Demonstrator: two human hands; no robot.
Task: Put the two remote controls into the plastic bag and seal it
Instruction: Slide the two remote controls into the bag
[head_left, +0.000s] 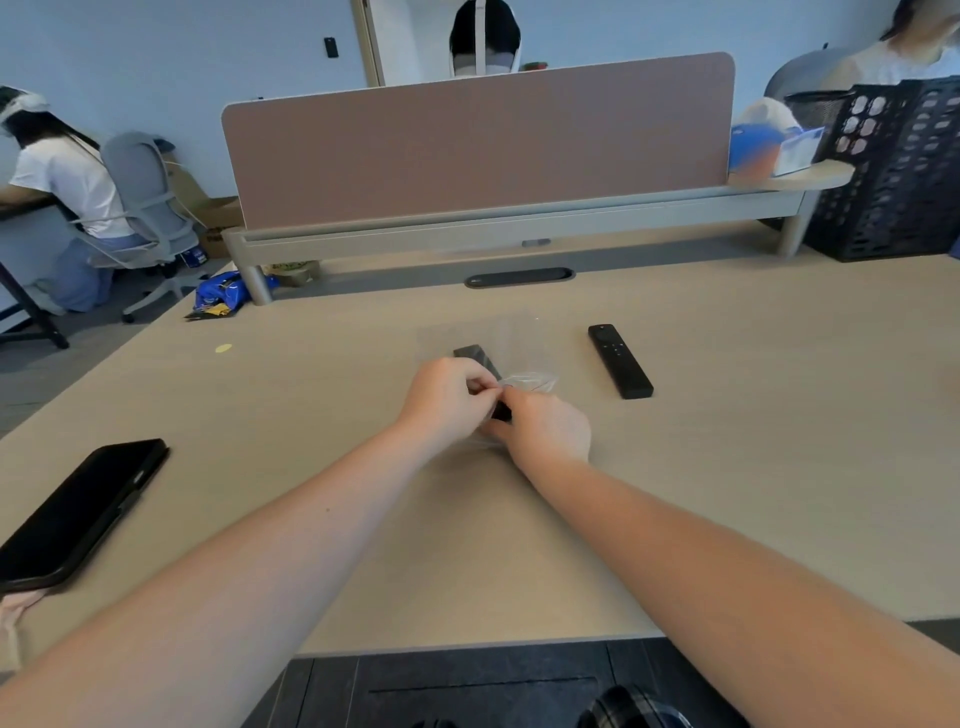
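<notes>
Both of my hands were closed in pinches at the mouth of the clear plastic bag (527, 382) on the desk (779, 467): my left hand (447, 397) had fingertips pressed together on the film, and my right hand (545, 428) was curled against the bag's near edge, touching the left. One black remote control (478, 358) lay partly inside the bag, its far end showing beyond my left knuckles, its near end dark between my hands. The second remote control (620, 360) lay bare on the desk to the right, apart from the bag, buttons up.

A black phone (78, 512) lay face up near the left edge, well clear of the work. A pink divider panel (478, 145) stood across the far side, with a black crate (898, 171) at its right end. Seated persons were at far left and far right.

My hands covered the bag's opening; I could not tell how far it was closed. The bag's outline was faint against the wood.
</notes>
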